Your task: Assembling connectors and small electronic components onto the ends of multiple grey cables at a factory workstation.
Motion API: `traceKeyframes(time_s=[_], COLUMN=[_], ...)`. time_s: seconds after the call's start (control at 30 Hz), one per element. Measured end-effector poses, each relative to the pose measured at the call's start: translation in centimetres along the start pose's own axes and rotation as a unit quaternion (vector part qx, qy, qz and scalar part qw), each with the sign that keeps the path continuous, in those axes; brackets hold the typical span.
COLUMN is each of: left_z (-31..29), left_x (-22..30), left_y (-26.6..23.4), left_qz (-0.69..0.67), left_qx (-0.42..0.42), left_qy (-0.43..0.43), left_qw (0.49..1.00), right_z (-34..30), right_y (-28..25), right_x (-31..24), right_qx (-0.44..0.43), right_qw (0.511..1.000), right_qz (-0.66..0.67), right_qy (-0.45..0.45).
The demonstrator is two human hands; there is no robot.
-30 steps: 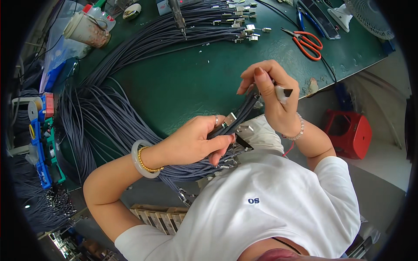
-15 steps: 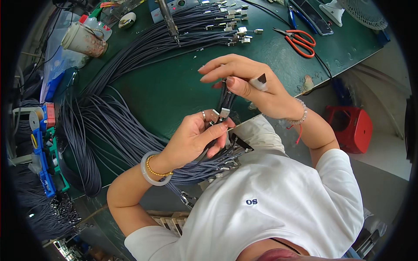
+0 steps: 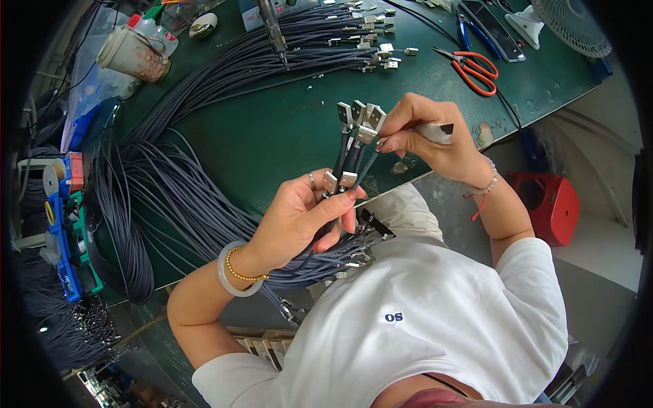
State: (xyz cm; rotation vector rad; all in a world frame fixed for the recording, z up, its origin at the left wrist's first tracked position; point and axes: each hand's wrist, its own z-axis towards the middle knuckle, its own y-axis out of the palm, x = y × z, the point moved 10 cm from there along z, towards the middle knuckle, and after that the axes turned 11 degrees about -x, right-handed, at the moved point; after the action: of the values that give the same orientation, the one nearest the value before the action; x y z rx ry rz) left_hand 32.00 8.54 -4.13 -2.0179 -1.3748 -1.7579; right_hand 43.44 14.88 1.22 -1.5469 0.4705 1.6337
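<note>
Currently, your left hand (image 3: 292, 221) keeps its grip closed around a bunch of cables (image 3: 352, 160) mid-frame, their metal plugs (image 3: 366, 135) pointing upward. Your right hand (image 3: 439, 139) pinches one cable's end just beside. Scissors (image 3: 466, 60) lie on the tabletop (image 3: 265, 129), upper right.

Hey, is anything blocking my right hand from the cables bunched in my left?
Nothing visible does. Your right hand appears to pinch the end of one cable, close beside the metal plugs of the others that your left hand holds.
</note>
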Motion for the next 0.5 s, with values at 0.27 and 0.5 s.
traceKeyframes(time_s=[0.27,0.5], left_z=[-4.8,-7.9], left_x=[-1.2,-4.5], left_y=[-0.5,-0.9], left_qz=[-0.045,0.023], left_qx=[0.038,0.026], left_qy=[-0.042,-0.057], left_qw=[0.997,0.998], right_z=[1.1,2.3], right_y=[2.9,12.0], right_x=[-2.7,-4.2], right_qx=[0.069,-0.117], right_qw=[0.992,0.986], right_qz=[0.027,-0.014], right_qy=[-0.102,-0.122])
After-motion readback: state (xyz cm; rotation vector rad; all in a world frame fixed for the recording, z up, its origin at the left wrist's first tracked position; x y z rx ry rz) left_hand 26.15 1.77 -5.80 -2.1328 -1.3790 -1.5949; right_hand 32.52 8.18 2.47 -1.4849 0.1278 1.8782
